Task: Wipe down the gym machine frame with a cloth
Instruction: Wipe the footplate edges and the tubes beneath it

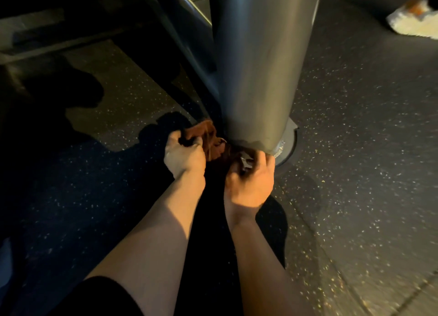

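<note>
A thick grey upright of the gym machine frame (pixel 258 61) rises from a round foot plate (pixel 290 142) on the floor. A brown cloth (pixel 211 140) is bunched against the near side of the upright's base. My left hand (pixel 183 155) grips the cloth's left end with curled fingers. My right hand (pixel 250 180) grips the cloth's right end, close to the foot plate. The middle of the cloth lies in shadow between my hands.
Dark speckled rubber flooring (pixel 355 149) surrounds the upright. A slanted frame bar (pixel 187 45) and low base rails (pixel 47 43) run off to the left behind it. Another person's white shoe (pixel 412 19) stands at the top right.
</note>
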`<state>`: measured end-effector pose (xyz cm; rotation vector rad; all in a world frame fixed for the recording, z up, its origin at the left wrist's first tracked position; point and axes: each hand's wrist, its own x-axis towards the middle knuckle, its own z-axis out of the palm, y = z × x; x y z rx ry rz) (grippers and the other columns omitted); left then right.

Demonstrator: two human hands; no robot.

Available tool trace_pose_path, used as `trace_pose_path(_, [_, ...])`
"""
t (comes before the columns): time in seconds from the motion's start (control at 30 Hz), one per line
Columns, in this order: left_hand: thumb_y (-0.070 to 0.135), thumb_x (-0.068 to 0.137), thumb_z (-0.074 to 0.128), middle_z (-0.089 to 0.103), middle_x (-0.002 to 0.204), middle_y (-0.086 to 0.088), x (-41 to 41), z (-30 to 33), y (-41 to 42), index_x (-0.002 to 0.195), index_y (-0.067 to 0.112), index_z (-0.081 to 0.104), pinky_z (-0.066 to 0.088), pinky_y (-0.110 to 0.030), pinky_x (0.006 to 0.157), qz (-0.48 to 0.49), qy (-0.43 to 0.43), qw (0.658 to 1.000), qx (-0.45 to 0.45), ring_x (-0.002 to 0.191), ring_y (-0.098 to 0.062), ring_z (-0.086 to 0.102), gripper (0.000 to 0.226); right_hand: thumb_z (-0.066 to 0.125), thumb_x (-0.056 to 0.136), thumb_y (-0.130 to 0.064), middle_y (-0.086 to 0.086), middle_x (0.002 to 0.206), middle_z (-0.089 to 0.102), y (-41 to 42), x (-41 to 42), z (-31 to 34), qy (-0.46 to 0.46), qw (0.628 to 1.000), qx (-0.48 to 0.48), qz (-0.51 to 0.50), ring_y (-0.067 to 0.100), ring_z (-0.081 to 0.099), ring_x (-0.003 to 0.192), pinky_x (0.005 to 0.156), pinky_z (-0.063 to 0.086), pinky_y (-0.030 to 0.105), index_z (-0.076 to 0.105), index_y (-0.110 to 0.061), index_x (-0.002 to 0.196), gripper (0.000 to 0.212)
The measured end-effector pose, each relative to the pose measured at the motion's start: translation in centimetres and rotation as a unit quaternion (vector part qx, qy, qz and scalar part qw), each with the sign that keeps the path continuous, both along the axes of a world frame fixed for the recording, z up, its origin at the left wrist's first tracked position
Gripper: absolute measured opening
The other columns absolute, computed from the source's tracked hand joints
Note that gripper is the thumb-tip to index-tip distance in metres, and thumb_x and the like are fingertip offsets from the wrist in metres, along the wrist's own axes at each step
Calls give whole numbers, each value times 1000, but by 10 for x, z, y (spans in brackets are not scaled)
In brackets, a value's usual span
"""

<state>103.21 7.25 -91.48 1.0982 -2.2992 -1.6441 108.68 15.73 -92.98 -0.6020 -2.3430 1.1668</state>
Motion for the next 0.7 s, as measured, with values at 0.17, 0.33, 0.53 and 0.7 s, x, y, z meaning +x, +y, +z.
trace_pose_path(0.17, [16, 93, 54, 58, 129, -8, -2, -2, 39, 140, 13, 49, 49, -23, 96, -203, -2, 978, 51, 111, -22, 60, 48, 64, 78, -2, 11, 99, 58, 14, 3, -5, -12, 997, -71, -30, 31, 61, 85, 69, 42, 24, 68, -7, 99, 22])
trace_pose_path(0.33, [19, 98, 53, 55, 134, -16, 13, 2, 50, 137, 8, 51, 36, -28, 99, -221, -32, 972, -78, 124, -30, 51, 41, 68, 76, -11, 8, 95, 64, 24, 2, -7, -2, 990, -138, -5, 25, 64, 85, 77, 51, 31, 70, -10, 101, 25])
trace_pose_path(0.53, [17, 91, 59, 66, 119, -15, 24, 4, 58, 119, 7, 65, 45, -35, 99, -200, -11, 980, -17, 114, -29, 60, 30, 69, 76, -29, 2, 106, 70, 23, 1, -9, 34, 979, -198, -24, 17, 67, 100, 91, 53, 40, 67, -16, 116, 42])
trace_pose_path(0.7, [19, 84, 54, 67, 116, -19, 40, 9, 76, 112, 5, 67, 46, -40, 99, -219, -1, 973, 67, 111, -31, 61, 34, 69, 76, -28, 9, 100, 71, 32, -1, -13, 69, 977, -165, -119, 23, 68, 93, 85, 55, 45, 70, -11, 110, 38])
